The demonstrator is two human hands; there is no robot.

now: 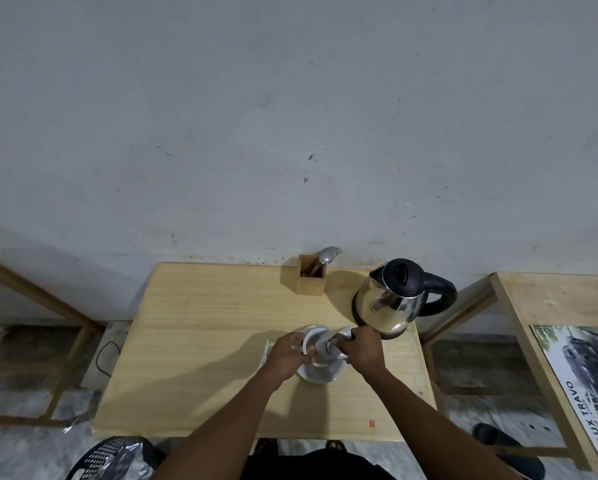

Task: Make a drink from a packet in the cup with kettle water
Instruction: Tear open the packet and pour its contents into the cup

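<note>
A white cup (312,336) stands on a white saucer (320,377) on the wooden table (200,341), right of its middle. My right hand (361,349) grips a silvery packet (329,342), tilted with its lower end inside the cup. My left hand (286,355) is closed on the cup's left side at the handle. The steel kettle (393,303), with a black lid and handle, stands just behind my right hand, lid shut. The cup's contents are hidden by the packet and my fingers.
A wooden holder (311,279) with a spoon and fork stands at the table's back edge by the wall. A thin white scrap (265,353) lies left of my left hand. Another table with a car poster (581,382) is on the right, and a black basket (110,457) sits at the lower left.
</note>
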